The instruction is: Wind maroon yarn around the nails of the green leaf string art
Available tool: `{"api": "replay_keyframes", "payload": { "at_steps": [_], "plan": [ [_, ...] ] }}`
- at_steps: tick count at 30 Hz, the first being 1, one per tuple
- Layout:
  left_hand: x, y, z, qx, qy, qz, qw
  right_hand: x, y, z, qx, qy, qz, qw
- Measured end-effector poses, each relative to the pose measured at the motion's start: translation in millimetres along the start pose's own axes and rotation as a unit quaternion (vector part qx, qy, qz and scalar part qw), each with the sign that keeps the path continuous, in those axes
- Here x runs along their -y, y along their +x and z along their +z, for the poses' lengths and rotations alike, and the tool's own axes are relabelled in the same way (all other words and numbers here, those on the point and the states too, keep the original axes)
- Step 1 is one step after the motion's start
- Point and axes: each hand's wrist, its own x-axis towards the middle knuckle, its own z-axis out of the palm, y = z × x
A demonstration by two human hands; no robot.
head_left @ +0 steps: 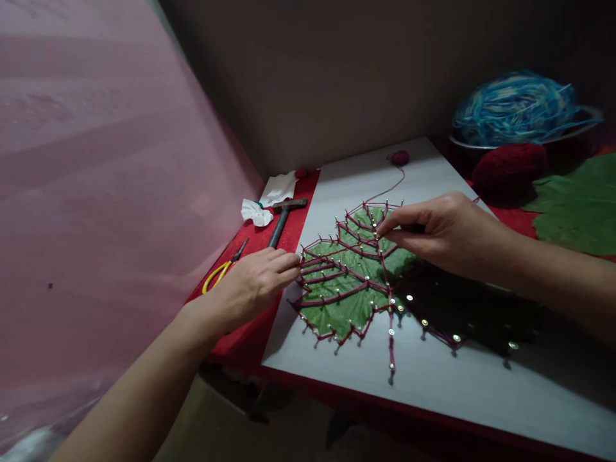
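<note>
A green leaf (pixel 353 282) is lying flat on a white board (pixel 433 372), ringed and crossed by small nails (pixel 391 332) that are carrying dark red yarn (pixel 337 298) along its outline and veins. The yarn is running off the leaf's top toward a small red ball (pixel 399 157) near the board's far edge.

The right hand (pixel 440 232) is reaching in over the leaf, its fingertips pinched narrow at a nail near the upper middle, apparently holding the working strand there; the strand itself is too thin to confirm between the fingers. The left hand (pixel 255 282) is resting at the leaf's left edge, fingers together and flattened, touching the outermost nails and yarn and holding nothing.

As a judgement, winding well here is calling for steady tension: the right hand is needing to keep the strand taut as it is looping each nail, low on the shaft, while the left is pressing the leaf and board so nothing is lifting or sliding.

Beyond the board, on the red cloth (pixel 245 340) to the left, a hammer (pixel 285 218), yellow-handled snips (pixel 221 269) and crumpled white tissue (pixel 257 212) are lying. To the right a larger red yarn ball (pixel 510 163), a bowl (pixel 568 138) heaped with blue yarn (pixel 517 106) and a second leaf (pixel 577 205) are sitting.
</note>
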Motion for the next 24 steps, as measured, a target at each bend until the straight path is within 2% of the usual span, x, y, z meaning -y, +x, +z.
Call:
{"api": "replay_keyframes", "payload": {
  "at_steps": [3, 6, 11, 17, 21, 24],
  "plan": [
    [6, 5, 1.0, 0.021, -0.055, -0.034, 0.998, -2, 2, -1, -0.019, 0.018, -0.018, 0.999],
    [10, 9, 10.4, -0.004, -0.143, -0.107, 0.984, -4, 2, -2, -0.023, 0.023, -0.021, 0.999],
    [1, 15, 25.5, -0.094, -0.246, -0.271, 0.926, -2, 1, -1, -0.018, 0.015, -0.024, 0.999],
    [-14, 7, 35.9, -0.148, -0.263, -0.417, 0.857, 4, -3, 4, 0.013, -0.046, -0.024, 0.999],
    [-10, 3, 37.5, -0.110, -0.338, -0.447, 0.821, 1, -5, 8, 0.018, -0.065, -0.054, 0.996],
    [-3, 5, 35.9, -0.043, -0.427, -0.474, 0.769, -4, -3, 8, 0.023, -0.066, -0.040, 0.997]
  ]
}}
